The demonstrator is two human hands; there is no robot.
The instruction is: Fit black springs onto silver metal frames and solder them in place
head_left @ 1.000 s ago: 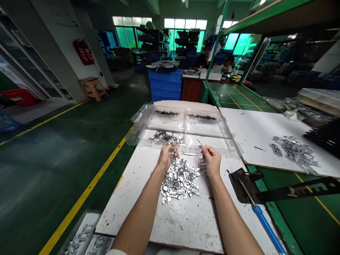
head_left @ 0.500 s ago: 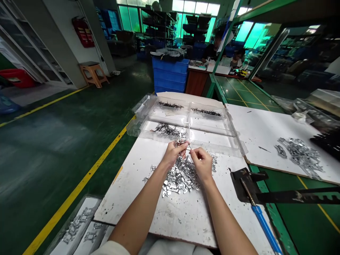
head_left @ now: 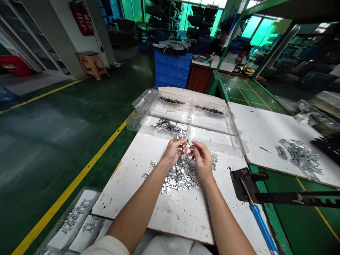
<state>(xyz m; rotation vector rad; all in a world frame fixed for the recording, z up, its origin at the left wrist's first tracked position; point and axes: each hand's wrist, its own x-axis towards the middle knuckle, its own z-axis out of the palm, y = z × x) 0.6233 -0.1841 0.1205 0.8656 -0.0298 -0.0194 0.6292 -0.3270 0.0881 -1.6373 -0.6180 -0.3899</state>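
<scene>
Over a pile of small silver metal parts (head_left: 180, 179), my two hands meet at the fingertips. My left hand (head_left: 172, 153) is closed around silver metal parts, which show a little above and between its fingers. My right hand (head_left: 203, 161) is pinched, its thumb and forefinger at a thin dark wire piece (head_left: 189, 143) that spans the small gap to my left fingertips. Just beyond lies a clear plastic tray (head_left: 190, 122) with compartments. Thin black wire pieces (head_left: 170, 124) lie heaped in its near left compartment, and more lie in the two far ones.
A blue-handled tool (head_left: 262, 226) and a black metal bracket (head_left: 245, 184) lie at the board's right edge. Another silver heap (head_left: 301, 156) is on the right-hand board. Trays of metal parts (head_left: 77, 216) sit low at left. Blue crates (head_left: 172, 69) and a person (head_left: 217, 46) are beyond.
My right fingers have shifted up slightly and spread a little at the thin dark piece. My left hand keeps its hold on the silver parts. The camera view has tilted slightly.
</scene>
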